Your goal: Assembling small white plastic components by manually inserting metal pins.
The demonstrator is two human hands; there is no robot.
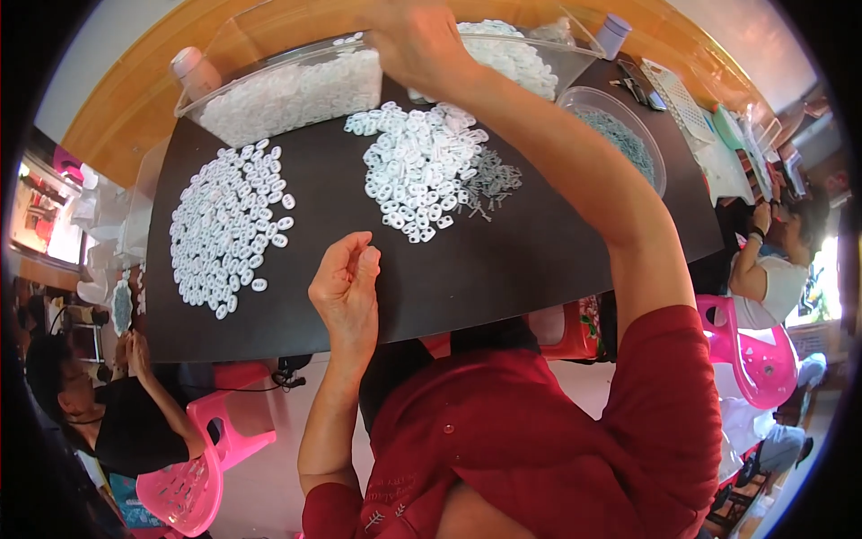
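My left hand [346,286]: raised over the near edge of the dark desk [503,260], fingers curled, thumb and fingertips pinched together; whether anything sits between them I cannot tell. My right hand [415,40]: stretched far ahead to the clear plastic bin [269,67] of white plastic rings, fingers hidden, grip cannot be told. Left of my left hand: a spread patch of white rings [229,225]. Ahead of it, below my right arm: a denser heap of white rings [417,166], small grey metal pins [489,184] touching its right side. Right of my right forearm: round clear bowl [620,135] of grey pins
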